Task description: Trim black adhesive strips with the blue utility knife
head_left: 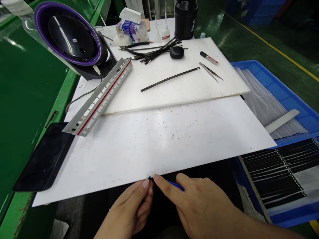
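At the front edge of the white table sheet [159, 142], my left hand [132, 209] pinches a small dark piece [150, 178] between thumb and fingers. Most of that piece is hidden. My right hand [199, 199] is wrapped round a blue-handled tool [176, 185], its index finger stretched toward the dark piece and almost meeting the left thumb. The tool's tip is too small to make out. Farther back, a thin dark strip [170, 79] lies alone on the white foam board [211, 89], with tweezers [211, 72] to its right.
A slotted metal rail [99, 99] with a red line lies at the left, near a black phone-like slab [45, 159] and a purple-rimmed fan [72, 35]. Pliers [136, 48], dark strips [159, 53] and a black bottle [185, 20] are at the back. Blue bins [306, 116] stand right.
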The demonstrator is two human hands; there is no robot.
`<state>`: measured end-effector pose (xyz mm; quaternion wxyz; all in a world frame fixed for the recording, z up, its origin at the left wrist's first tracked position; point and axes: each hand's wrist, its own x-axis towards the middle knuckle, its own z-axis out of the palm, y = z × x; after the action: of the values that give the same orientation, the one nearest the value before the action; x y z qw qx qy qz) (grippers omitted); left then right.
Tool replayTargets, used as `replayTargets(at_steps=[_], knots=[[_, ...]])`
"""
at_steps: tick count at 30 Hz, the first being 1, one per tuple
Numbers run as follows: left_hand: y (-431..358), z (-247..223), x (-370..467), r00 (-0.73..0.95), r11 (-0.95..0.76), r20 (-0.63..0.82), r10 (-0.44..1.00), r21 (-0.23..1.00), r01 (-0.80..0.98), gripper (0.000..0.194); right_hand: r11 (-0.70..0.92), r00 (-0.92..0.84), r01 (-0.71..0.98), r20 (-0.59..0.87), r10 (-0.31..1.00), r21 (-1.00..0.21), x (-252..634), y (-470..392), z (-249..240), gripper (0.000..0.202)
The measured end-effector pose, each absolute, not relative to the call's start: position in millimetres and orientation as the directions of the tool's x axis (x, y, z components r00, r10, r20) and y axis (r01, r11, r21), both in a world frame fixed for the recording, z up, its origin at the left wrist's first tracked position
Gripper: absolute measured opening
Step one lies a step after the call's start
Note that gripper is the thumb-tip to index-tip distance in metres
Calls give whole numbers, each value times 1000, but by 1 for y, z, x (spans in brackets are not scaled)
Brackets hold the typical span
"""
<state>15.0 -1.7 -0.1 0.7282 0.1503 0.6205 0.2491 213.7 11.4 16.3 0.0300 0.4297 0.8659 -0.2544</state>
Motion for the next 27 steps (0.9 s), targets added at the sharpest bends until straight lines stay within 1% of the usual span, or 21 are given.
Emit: replayTargets(at_steps=[8, 12, 15, 19, 27], knots=[[-2, 3, 16, 68, 835, -838, 542, 527, -156, 46, 547, -642, 752, -217, 736, -369, 213, 10, 11, 85], [0, 2, 16, 88, 838, -837, 540, 525, -145, 47, 505, -618, 759, -211, 757, -410, 216, 9, 9, 82], [0, 2, 16, 92, 834, -832, 547, 531, -150, 48, 490, -624, 752, -234, 746, -441, 217, 10, 11, 79], [-1, 3, 16, 95, 831, -829, 551, 534, -154, 47, 485, -627, 749, -248, 738, -452, 217, 12, 14, 78], [-1, 3, 15, 87, 834, -831, 549, 539, -121, 49, 529, -630, 752, -193, 752, -393, 217, 11, 9, 81]])
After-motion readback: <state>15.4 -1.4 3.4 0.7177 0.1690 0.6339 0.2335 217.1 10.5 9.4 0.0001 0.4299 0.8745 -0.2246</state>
